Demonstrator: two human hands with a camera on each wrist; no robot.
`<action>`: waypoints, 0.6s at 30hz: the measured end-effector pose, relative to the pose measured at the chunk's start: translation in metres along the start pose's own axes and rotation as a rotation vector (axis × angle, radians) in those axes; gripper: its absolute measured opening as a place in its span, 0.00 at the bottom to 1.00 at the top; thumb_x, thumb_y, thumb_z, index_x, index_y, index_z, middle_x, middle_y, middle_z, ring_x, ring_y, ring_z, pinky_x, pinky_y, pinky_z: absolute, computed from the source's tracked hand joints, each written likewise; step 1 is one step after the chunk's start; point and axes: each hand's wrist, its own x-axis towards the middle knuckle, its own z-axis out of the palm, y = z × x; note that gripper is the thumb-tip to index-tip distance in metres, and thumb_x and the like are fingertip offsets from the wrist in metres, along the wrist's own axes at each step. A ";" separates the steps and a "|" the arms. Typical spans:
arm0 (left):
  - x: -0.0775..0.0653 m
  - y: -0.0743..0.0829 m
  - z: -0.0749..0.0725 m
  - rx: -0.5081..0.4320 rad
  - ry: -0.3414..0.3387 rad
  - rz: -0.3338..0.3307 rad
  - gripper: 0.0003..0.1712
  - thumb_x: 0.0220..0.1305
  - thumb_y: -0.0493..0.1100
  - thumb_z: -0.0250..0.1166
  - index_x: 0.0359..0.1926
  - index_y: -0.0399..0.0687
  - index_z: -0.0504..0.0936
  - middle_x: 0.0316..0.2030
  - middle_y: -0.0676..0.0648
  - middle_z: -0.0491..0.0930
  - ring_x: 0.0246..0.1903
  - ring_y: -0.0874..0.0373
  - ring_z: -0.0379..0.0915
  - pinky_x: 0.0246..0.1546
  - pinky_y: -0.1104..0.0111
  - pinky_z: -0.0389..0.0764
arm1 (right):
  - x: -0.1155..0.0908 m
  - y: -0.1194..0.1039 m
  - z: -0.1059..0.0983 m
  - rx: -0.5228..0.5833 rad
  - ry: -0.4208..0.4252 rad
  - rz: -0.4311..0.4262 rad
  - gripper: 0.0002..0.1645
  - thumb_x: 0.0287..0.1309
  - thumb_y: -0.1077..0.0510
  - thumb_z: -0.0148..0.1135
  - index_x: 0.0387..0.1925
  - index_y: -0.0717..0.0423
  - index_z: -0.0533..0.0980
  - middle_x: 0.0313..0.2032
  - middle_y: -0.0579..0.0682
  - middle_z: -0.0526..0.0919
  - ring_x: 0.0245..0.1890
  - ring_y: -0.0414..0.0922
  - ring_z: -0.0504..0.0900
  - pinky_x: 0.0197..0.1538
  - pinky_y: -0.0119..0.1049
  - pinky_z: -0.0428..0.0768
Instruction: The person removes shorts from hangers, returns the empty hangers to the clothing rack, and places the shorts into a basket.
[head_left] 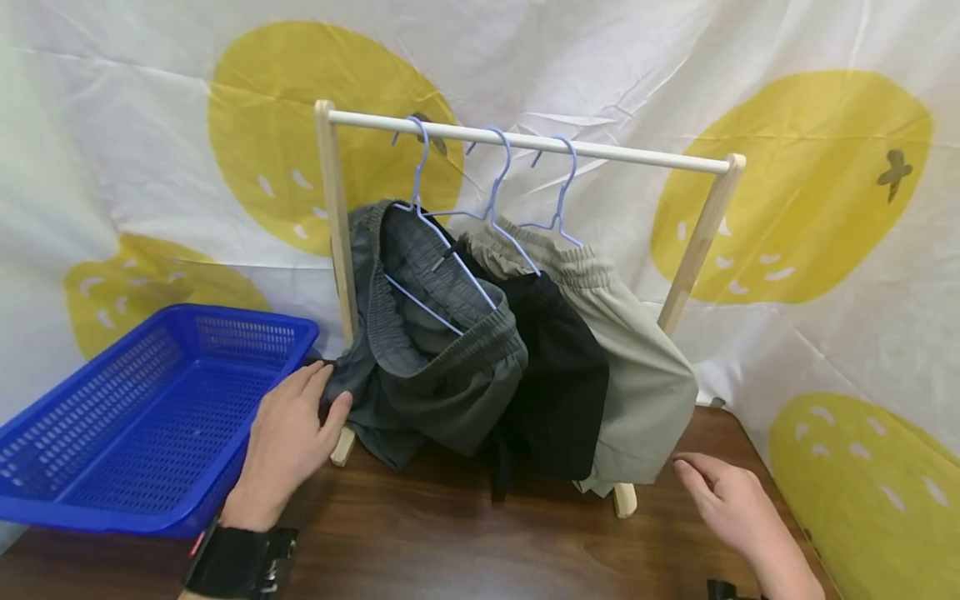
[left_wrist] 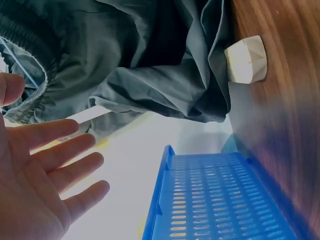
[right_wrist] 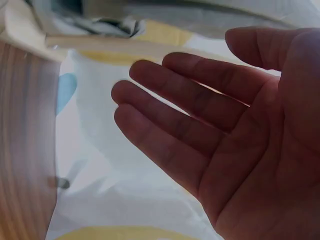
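Observation:
Three pairs of shorts hang on lilac wire hangers from a small rack. The dark grey shorts are at the left, their elastic waist sagging open around the hanger. Black shorts hang in the middle and beige shorts at the right. My left hand, fingers spread and straight, is beside the dark grey shorts' left edge; the left wrist view shows its palm with nothing in it. My right hand is just right of the beige shorts' lower hem, its fingers extended and palm bare.
A blue plastic basket with slotted walls stands left of the rack, close to my left hand. The rack's wooden feet stand on a brown wood table. A white cloth with yellow fruit prints hangs behind and at the sides.

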 end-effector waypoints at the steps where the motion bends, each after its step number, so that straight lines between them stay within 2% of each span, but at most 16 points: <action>1: 0.000 0.001 0.000 -0.012 0.003 -0.002 0.28 0.70 0.46 0.63 0.60 0.26 0.79 0.60 0.27 0.78 0.61 0.31 0.73 0.59 0.36 0.71 | 0.000 -0.002 0.000 0.005 0.001 -0.007 0.14 0.75 0.58 0.58 0.49 0.59 0.86 0.46 0.57 0.89 0.47 0.59 0.88 0.48 0.57 0.83; 3: 0.000 0.003 -0.001 -0.030 0.013 0.000 0.27 0.70 0.46 0.63 0.60 0.27 0.80 0.59 0.28 0.78 0.60 0.31 0.74 0.58 0.37 0.72 | -0.001 -0.008 -0.001 0.016 0.010 -0.028 0.12 0.74 0.59 0.59 0.47 0.57 0.87 0.44 0.53 0.90 0.45 0.54 0.88 0.46 0.53 0.84; 6: 0.002 0.007 -0.002 -0.056 0.029 0.000 0.26 0.71 0.46 0.63 0.59 0.27 0.80 0.59 0.29 0.79 0.60 0.32 0.74 0.58 0.38 0.72 | -0.001 -0.017 -0.003 0.038 0.033 -0.069 0.09 0.72 0.61 0.61 0.42 0.51 0.87 0.37 0.46 0.90 0.37 0.40 0.86 0.38 0.42 0.83; 9: 0.003 0.011 -0.004 -0.078 0.045 -0.001 0.26 0.71 0.46 0.62 0.59 0.28 0.80 0.58 0.29 0.80 0.60 0.32 0.75 0.58 0.38 0.73 | 0.000 -0.028 -0.003 0.082 0.063 -0.120 0.14 0.71 0.62 0.62 0.27 0.47 0.81 0.22 0.36 0.77 0.22 0.29 0.70 0.27 0.32 0.73; 12: 0.005 0.015 -0.006 -0.093 0.048 -0.008 0.26 0.72 0.46 0.62 0.60 0.28 0.80 0.58 0.29 0.80 0.60 0.32 0.75 0.59 0.38 0.72 | 0.001 -0.039 -0.003 0.104 0.086 -0.146 0.24 0.70 0.62 0.63 0.17 0.45 0.67 0.16 0.34 0.57 0.17 0.28 0.52 0.22 0.28 0.60; 13: 0.005 0.016 -0.006 -0.097 0.046 -0.013 0.26 0.72 0.46 0.62 0.60 0.28 0.80 0.59 0.29 0.79 0.60 0.32 0.74 0.59 0.38 0.72 | 0.001 -0.042 -0.003 0.099 0.096 -0.150 0.27 0.69 0.62 0.64 0.16 0.45 0.64 0.16 0.34 0.53 0.17 0.28 0.50 0.21 0.28 0.58; 18: 0.010 0.022 -0.005 -0.122 0.047 -0.019 0.26 0.73 0.46 0.62 0.61 0.28 0.79 0.59 0.30 0.79 0.60 0.32 0.75 0.59 0.38 0.73 | 0.004 -0.059 -0.004 0.060 0.160 -0.201 0.30 0.64 0.62 0.68 0.13 0.44 0.62 0.15 0.32 0.51 0.17 0.27 0.48 0.20 0.26 0.56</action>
